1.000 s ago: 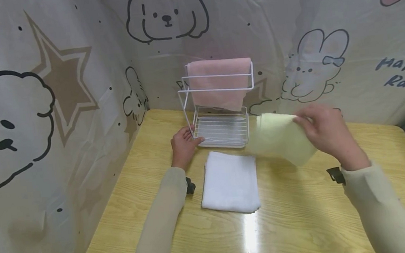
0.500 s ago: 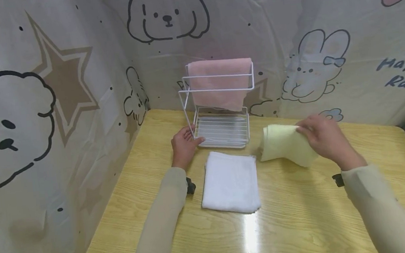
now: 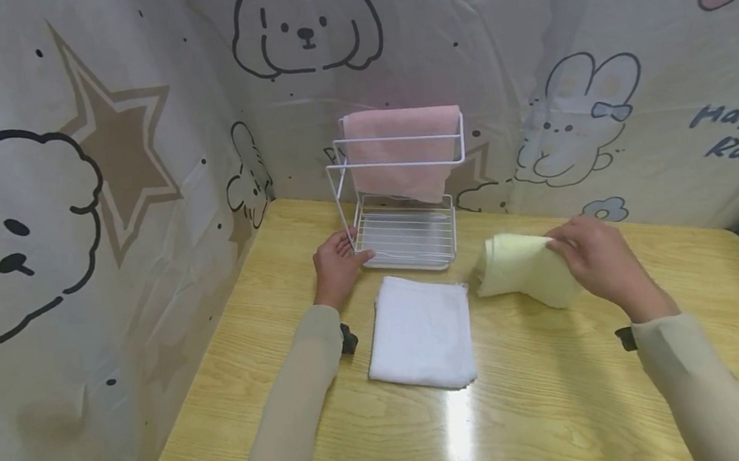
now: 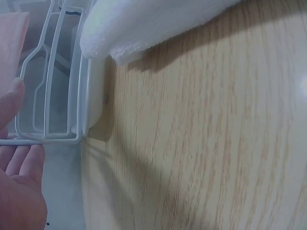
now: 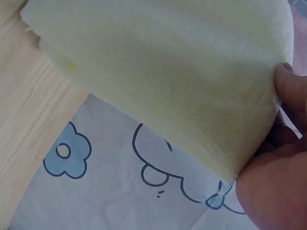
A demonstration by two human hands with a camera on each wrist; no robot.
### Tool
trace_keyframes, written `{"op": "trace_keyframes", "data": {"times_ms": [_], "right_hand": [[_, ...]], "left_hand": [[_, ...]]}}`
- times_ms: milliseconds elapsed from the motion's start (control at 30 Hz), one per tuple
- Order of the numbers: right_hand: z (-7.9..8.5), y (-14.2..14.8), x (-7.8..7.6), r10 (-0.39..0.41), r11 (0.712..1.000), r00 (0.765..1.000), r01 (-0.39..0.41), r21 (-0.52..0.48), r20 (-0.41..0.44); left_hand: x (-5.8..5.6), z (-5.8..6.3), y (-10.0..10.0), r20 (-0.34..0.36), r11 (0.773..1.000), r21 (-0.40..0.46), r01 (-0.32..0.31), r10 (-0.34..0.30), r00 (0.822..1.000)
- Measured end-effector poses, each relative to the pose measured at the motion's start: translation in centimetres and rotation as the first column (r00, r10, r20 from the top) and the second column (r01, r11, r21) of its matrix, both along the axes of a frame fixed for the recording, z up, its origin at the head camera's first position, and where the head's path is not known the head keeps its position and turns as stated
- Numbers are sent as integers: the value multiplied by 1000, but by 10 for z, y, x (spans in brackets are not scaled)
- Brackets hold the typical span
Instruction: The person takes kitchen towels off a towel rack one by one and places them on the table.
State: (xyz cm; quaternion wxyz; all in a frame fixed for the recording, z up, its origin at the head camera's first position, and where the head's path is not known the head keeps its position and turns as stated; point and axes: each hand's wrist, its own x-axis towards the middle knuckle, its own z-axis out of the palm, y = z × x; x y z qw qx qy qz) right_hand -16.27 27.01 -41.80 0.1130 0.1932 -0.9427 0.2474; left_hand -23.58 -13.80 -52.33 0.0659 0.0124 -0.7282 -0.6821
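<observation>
My right hand (image 3: 603,267) pinches the top edge of a folded pale yellow towel (image 3: 523,271), which hangs down low over the table. In the right wrist view the yellow towel (image 5: 158,72) runs from between thumb and fingers. At the rack's left side, my left hand (image 3: 336,267) holds the frame of a white wire towel rack (image 3: 396,162), thumb on one side of a wire and fingers on the other (image 4: 29,160). Over the rack's rear bar drapes a pink towel (image 3: 400,127). A folded white towel (image 3: 419,333) lies flat in front of the rack.
The rack's base carries a wire grid over a shallow tray (image 3: 407,238). Behind the wooden table (image 3: 528,416) hangs a printed cloth (image 3: 490,26), close to the rack's back. Another cloth wall (image 3: 46,410) borders the table's left side.
My right hand has lowered slightly, and the yellow towel has come down and shifted right, away from the rack. The left hand, rack, pink towel and white towel stay in place.
</observation>
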Motion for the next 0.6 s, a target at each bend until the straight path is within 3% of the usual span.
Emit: {"op": "trace_keyframes", "data": {"times_ms": [600], "right_hand": [[-8, -1, 40, 75, 997, 996, -75, 6, -48]], "left_hand": [[0, 1, 0, 11, 1000, -27, -4, 5, 1000]]}}
